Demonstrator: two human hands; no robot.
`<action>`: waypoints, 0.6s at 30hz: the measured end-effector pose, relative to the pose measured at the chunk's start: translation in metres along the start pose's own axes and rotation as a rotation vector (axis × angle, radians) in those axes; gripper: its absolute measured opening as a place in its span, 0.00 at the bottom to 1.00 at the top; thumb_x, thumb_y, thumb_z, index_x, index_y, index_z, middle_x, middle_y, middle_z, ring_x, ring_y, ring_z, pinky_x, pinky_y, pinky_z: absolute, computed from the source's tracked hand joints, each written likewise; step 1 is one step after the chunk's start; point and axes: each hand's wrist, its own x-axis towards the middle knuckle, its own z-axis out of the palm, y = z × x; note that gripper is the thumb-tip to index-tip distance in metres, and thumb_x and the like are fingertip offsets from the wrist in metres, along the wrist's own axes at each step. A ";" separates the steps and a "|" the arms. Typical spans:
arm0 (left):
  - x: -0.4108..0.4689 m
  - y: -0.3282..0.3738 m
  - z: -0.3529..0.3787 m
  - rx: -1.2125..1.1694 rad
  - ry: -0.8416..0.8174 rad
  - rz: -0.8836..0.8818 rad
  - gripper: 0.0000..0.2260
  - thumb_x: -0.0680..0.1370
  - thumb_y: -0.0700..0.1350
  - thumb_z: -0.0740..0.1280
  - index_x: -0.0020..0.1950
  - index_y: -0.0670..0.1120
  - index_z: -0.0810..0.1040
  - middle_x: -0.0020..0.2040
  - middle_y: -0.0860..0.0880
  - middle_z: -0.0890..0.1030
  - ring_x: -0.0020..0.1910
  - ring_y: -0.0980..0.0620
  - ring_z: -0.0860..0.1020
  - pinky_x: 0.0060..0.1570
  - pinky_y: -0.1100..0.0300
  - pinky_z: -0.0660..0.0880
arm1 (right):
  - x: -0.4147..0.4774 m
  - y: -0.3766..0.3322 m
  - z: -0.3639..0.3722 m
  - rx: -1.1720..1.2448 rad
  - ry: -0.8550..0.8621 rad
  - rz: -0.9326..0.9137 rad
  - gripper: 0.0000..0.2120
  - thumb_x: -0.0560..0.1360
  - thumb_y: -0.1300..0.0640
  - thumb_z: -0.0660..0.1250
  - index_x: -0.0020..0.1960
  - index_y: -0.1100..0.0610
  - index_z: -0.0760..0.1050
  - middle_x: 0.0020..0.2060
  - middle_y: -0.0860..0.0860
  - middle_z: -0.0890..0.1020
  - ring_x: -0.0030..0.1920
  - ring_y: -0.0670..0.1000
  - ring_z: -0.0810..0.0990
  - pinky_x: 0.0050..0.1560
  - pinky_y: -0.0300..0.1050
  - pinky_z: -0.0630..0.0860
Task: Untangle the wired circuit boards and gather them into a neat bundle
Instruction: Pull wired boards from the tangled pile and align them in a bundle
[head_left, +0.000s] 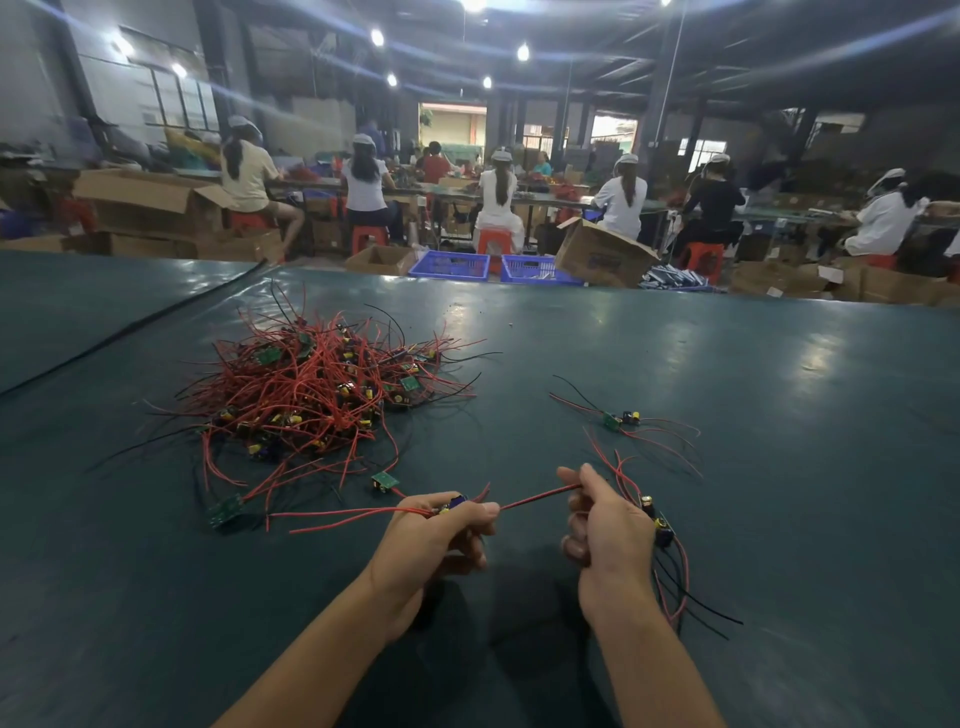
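The wide dark-green matted worktable (779, 364) fills the lower two thirds of the frame. On it, left of centre, lies the big tangled heap of red- and black-wired green circuit boards (317, 384), most of the task's work not yet done.

At lower centre the left hand (441, 525) curls round one small board with a blue part (456, 503), its thumb and forefinger pinching the lead. Just right of it, the right hand (608, 525) pinches the far end of that same lead between thumb and forefinger. Its other fingers clasp the gathered bundle of boards (660, 525), whose wires hang down at its far side.

One separate wired board (621, 420) lies right of centre, well apart from the heap. Two loose green boards (384, 482) sit at the heap's near edge.

The taut red wire (540, 498) spans the hands. To do this step well, I judge it best to draw the lead straight and gently. Then lay the board against the bundle, boards together and wires one way, without tugging any solder joint.
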 end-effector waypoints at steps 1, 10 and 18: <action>0.000 0.000 -0.001 0.004 -0.002 -0.006 0.11 0.72 0.43 0.73 0.28 0.47 0.79 0.27 0.48 0.76 0.25 0.53 0.75 0.29 0.63 0.73 | 0.002 -0.001 -0.002 0.019 0.003 -0.004 0.13 0.78 0.57 0.66 0.38 0.59 0.85 0.23 0.45 0.72 0.20 0.43 0.60 0.20 0.35 0.54; 0.004 -0.003 -0.007 -0.177 -0.029 -0.001 0.13 0.61 0.49 0.78 0.39 0.43 0.86 0.38 0.43 0.82 0.35 0.51 0.82 0.32 0.65 0.77 | -0.002 0.000 -0.003 -0.043 0.088 -0.117 0.20 0.79 0.54 0.64 0.31 0.53 0.84 0.22 0.46 0.73 0.22 0.44 0.63 0.21 0.36 0.58; 0.008 -0.002 -0.006 -0.494 0.214 0.093 0.05 0.63 0.43 0.75 0.36 0.43 0.85 0.36 0.45 0.83 0.32 0.54 0.82 0.30 0.67 0.78 | -0.012 0.005 0.001 -0.102 0.038 -0.233 0.19 0.78 0.56 0.66 0.29 0.54 0.83 0.23 0.47 0.75 0.26 0.42 0.70 0.37 0.41 0.66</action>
